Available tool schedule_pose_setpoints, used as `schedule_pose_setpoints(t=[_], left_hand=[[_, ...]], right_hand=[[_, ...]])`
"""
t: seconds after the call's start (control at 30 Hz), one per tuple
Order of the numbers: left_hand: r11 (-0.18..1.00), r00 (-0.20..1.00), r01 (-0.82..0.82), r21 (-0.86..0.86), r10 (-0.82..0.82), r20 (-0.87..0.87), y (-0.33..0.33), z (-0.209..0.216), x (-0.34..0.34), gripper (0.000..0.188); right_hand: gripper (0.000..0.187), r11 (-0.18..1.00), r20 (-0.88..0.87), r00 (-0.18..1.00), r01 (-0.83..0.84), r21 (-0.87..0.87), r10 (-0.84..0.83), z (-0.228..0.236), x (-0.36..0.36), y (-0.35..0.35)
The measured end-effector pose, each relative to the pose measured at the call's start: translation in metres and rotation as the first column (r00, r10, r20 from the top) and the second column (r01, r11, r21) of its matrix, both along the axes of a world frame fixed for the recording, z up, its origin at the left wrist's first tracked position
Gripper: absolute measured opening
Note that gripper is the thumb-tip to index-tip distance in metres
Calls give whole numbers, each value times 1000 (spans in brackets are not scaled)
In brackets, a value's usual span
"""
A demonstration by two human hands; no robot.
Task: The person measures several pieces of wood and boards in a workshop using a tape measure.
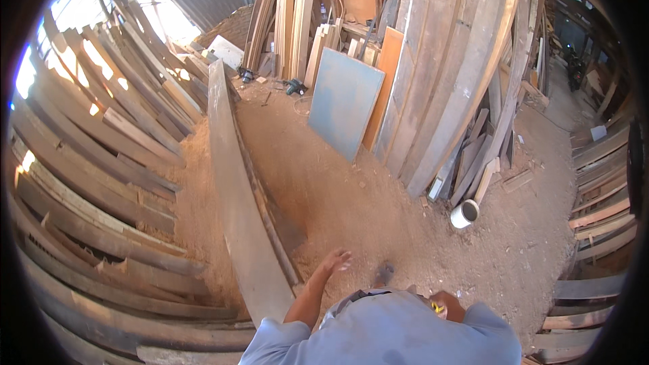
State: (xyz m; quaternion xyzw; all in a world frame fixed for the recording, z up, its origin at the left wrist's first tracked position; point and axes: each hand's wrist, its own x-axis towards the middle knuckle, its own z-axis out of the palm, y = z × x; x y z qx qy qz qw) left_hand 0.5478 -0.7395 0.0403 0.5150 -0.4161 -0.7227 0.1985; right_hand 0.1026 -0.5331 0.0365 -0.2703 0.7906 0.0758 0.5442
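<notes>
My left hand (pixel 337 261) hangs in front of me above the dirt floor, fingers stretched out and holding nothing. The nearest thing to it is the long wide plank (pixel 238 182), which stands on its edge just to its left. My right hand (pixel 449 305) is bent in close at my waist, its fingers curled round a small yellow-and-black thing (pixel 438 309). Most of that thing is hidden by the hand and my blue shirt, so its kind does not show.
Stacked boards (pixel 101 209) line the left side. Tall planks (pixel 446 74) lean ahead, beside a blue-grey panel (pixel 346 98) and an orange board (pixel 384 88). A white bucket (pixel 464 214) stands on the floor at right. Dark power tools (pixel 295 86) lie farther off. More stacked boards (pixel 602 223) edge the right.
</notes>
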Motion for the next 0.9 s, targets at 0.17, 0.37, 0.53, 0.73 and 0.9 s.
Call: schedule_pose_setpoints(t=[0.17,0.37,0.53,0.73,0.9], left_hand=[[928,923,-353,114,366,-117,-29,2,35,35],[856,857,-485,179,506,-99,-109,7,37,29],[928,892,-343,142,370,-259,-249,43,7,27],[992,938,-61,109,94,-333,-397,89,3,29],[984,957,36,177,17,-289,-486,111,22,23]], right_hand=[[46,861,-135,899,-438,-258,417,-7,-14,-252],[70,793,158,900,-263,-549,407,111,96,-455],[90,462,48,667,-461,-758,744,110,186,-552],[93,490,129,596,-497,-716,792,145,249,-636],[91,509,142,644,-430,-745,752,167,257,-696]])
